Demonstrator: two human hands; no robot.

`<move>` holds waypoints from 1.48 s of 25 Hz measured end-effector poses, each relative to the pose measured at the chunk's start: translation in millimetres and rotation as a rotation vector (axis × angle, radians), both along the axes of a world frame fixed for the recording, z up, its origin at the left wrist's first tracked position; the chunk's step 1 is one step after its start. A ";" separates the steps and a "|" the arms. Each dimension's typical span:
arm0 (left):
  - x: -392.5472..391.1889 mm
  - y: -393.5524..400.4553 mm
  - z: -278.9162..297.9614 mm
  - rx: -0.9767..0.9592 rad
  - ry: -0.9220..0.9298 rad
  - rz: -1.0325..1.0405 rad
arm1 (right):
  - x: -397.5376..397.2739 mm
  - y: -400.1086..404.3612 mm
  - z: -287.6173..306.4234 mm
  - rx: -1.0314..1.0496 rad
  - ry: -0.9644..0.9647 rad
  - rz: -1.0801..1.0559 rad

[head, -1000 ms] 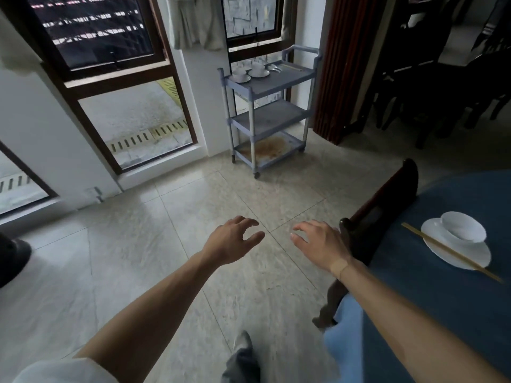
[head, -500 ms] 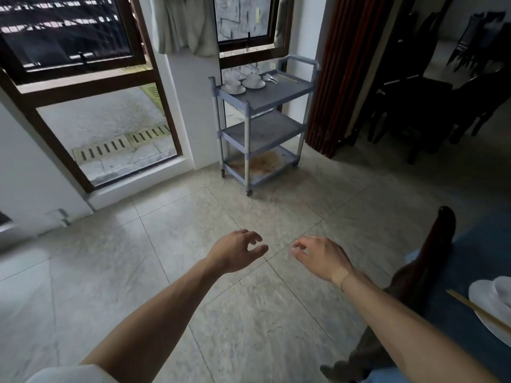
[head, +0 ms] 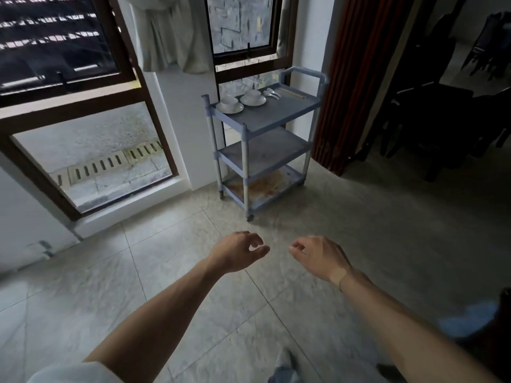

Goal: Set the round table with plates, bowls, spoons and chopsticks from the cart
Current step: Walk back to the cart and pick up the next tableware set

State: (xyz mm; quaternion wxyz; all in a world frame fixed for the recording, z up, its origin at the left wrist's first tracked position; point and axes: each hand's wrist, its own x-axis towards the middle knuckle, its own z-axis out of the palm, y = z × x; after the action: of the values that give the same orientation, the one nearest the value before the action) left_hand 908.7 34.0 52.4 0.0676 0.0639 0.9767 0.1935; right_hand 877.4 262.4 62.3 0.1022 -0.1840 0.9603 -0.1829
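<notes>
The round table lies outside the view, and the spoons (head: 271,92) and chopsticks (head: 292,93) at the back of the cart (head: 272,121) top shelf are small and blurred. Two bowls on plates (head: 229,107) (head: 253,100) sit beside them. Left hand (head: 237,254) and right hand (head: 320,257) hover empty, fingers loosely curled, over bare floor tiles (head: 166,258), well apart from the cart.

no readable text, labels, brands, numbers or signs anywhere

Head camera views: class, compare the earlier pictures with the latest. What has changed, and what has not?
The person has turned from the table and neared the cart; the set place has left the view. Nothing was picked up or released: left hand and right hand stay empty. The cart's two bowls on plates, spoons and chopsticks are unmoved.
</notes>
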 end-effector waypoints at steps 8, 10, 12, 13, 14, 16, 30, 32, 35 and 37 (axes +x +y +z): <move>-174.3 10.5 22.2 -0.007 0.026 0.017 | -176.8 15.5 18.7 -0.033 0.047 0.023; -212.5 6.6 22.3 -0.001 0.024 0.028 | -213.0 15.9 20.9 -0.041 0.043 0.021; -254.2 1.2 19.5 -0.001 0.026 0.032 | -252.8 13.5 20.5 -0.042 0.040 0.011; -273.4 -1.9 17.4 0.002 0.030 0.031 | -271.2 10.7 19.0 -0.037 0.039 0.012; -294.2 -5.6 15.3 0.006 0.034 0.024 | -291.0 6.6 16.6 -0.031 0.041 0.012; -338.8 -12.5 9.3 0.012 0.035 -0.002 | -333.0 -2.9 9.6 -0.019 0.049 0.007; -631.9 -77.1 1.2 0.043 -0.025 -0.064 | -609.1 -69.5 5.7 -0.054 0.053 -0.094; -666.4 -81.1 -2.0 0.054 -0.020 -0.034 | -642.9 -71.4 4.5 -0.070 0.048 -0.112; -712.2 -79.3 -8.0 0.073 -0.024 -0.011 | -693.0 -71.6 -1.7 -0.082 0.045 -0.099; -742.3 -75.0 -12.3 0.091 -0.026 0.023 | -730.2 -70.6 -6.4 -0.084 0.040 -0.064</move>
State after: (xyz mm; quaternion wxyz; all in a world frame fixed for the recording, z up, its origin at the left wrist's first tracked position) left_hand 166.4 -41.1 40.1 0.0752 0.0531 0.9666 0.2392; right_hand 147.2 191.9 55.9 0.0693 -0.1611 0.9591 -0.2224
